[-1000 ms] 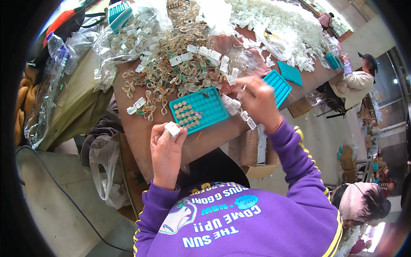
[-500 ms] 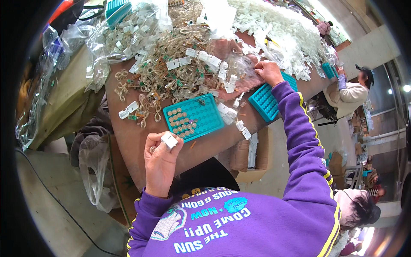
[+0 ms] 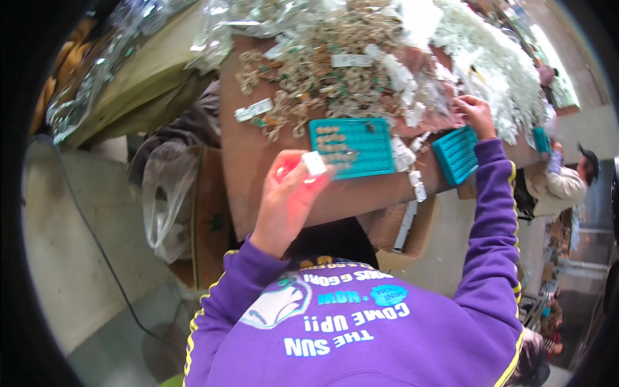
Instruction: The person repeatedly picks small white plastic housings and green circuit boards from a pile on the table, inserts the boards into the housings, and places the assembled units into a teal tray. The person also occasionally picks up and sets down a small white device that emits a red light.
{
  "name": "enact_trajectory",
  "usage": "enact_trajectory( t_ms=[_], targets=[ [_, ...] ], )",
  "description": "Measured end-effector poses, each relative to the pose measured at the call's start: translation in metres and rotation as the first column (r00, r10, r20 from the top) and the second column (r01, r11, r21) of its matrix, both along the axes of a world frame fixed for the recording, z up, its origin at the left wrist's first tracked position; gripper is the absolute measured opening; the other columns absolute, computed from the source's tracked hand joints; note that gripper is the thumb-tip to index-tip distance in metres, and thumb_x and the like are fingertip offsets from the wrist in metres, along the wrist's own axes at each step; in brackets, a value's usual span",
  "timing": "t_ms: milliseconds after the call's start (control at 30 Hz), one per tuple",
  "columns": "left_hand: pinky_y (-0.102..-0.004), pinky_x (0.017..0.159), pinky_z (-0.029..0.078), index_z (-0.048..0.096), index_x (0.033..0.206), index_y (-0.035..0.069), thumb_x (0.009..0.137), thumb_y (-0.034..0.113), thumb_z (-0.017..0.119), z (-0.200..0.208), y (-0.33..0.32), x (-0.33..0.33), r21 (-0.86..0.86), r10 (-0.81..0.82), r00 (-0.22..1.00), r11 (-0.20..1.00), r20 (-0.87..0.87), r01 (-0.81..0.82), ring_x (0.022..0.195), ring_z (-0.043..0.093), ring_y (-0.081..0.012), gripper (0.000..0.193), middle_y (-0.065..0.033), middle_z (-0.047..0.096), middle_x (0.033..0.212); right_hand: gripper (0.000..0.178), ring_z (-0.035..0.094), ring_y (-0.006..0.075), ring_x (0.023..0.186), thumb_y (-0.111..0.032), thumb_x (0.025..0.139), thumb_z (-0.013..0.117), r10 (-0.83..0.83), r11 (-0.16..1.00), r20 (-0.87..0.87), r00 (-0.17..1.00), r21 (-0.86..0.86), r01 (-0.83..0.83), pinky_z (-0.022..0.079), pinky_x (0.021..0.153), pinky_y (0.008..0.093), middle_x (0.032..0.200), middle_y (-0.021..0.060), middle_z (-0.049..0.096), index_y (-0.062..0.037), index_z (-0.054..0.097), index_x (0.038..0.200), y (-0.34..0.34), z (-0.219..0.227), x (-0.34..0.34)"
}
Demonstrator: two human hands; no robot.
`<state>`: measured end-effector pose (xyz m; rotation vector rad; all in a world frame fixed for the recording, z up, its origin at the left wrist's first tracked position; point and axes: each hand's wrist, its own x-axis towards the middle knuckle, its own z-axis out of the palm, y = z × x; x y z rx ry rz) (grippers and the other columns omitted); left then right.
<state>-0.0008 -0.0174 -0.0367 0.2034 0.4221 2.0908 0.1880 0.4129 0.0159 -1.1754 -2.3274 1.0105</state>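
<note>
Raised in front of the near table edge, my left hand [image 3: 287, 203] pinches a small white plastic case [image 3: 314, 164] between thumb and fingers. Red light glows over the fingers and palm around it. Behind this hand lies a teal tray [image 3: 371, 151] of small hollows, with rows of small round tan pieces in its left part. My right hand [image 3: 475, 115] reaches out to the right, fingertips drawn together at a heap of clear plastic film [image 3: 445, 103] on pink cloth. What they hold, if anything, is too small to tell. Just below that hand sits a second teal tray [image 3: 454, 158].
Coiled clear cords [image 3: 322, 71] cover the table's back, with white strips [image 3: 351, 60] among them. A large pile of translucent pieces [image 3: 496, 61] spreads at the far right. A cardboard box [image 3: 422, 229] stands below the table edge. A co-worker [image 3: 560, 184] sits at right.
The view has shifted, so the table sits further right. A red glow now lights my left hand around the white case. My right hand stays at the plastic film.
</note>
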Motion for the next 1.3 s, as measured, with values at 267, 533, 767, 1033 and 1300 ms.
enact_trajectory(
  t_ms=[267,533,767,1033,1300],
  targets=[
    [-0.0437,0.101,0.046,0.053,0.108,0.003,0.093,0.007,0.057,0.001,0.001,-0.002,0.062,0.018,1.0,0.998,-0.022,-0.017,0.103,0.061,-0.0224,0.015,-0.0112,0.063,0.106,0.028,0.064,0.0083,0.063,-0.03,0.085,0.07,-0.029,0.981,0.072,0.997,0.193,0.015,0.047,0.057,0.0223,0.075,0.0031,0.07,-0.0027,0.072,0.09,-0.012,0.006,-0.004],
    [-0.0425,0.1,0.047,0.053,0.107,0.003,0.093,0.006,0.055,-0.003,0.0,-0.002,0.051,0.034,0.999,0.998,-0.011,-0.033,0.103,0.062,-0.0241,0.014,-0.0115,0.062,0.105,0.026,0.064,0.0088,0.063,-0.027,0.085,0.07,0.027,0.977,0.03,0.999,0.211,-0.033,0.05,0.059,0.0239,0.077,0.0047,0.07,-0.0018,0.071,0.092,-0.006,-0.003,-0.004],
    [-0.045,0.103,0.044,0.052,0.11,0.002,0.093,0.005,0.055,-0.002,0.001,-0.001,0.01,0.03,0.999,1.0,-0.031,-0.03,0.103,0.061,-0.025,0.017,-0.0113,0.062,0.105,0.023,0.065,0.0111,0.068,-0.02,0.085,0.068,-0.044,0.978,-0.062,0.997,0.2,0.056,0.052,0.064,0.0258,0.08,0.0063,0.071,-0.0016,0.071,0.099,0.003,-0.008,0.01],
    [-0.0452,0.107,0.04,0.051,0.115,0.007,0.094,0.008,0.055,-0.008,0.0,-0.003,0.12,0.007,0.996,0.993,-0.092,0.004,0.106,0.057,-0.0242,0.022,-0.011,0.056,0.107,0.023,0.068,0.0163,0.077,-0.021,0.081,0.069,-0.11,0.925,0.183,0.977,0.379,0.034,0.052,0.072,0.0282,0.088,0.0079,0.072,-0.007,0.072,0.099,0.008,-0.006,0.016],
    [-0.0478,0.106,0.039,0.049,0.122,0.008,0.095,0.013,0.054,-0.006,0.001,-0.001,0.09,-0.003,1.0,0.996,0.018,0.001,0.105,0.055,-0.0264,0.027,-0.0129,0.056,0.11,0.024,0.068,0.0224,0.073,-0.024,0.077,0.071,-0.079,0.845,0.413,0.907,0.51,-0.159,0.053,0.069,0.0315,0.086,0.0089,0.072,-0.0113,0.073,0.097,0.013,-0.019,0.005]
  ],
)
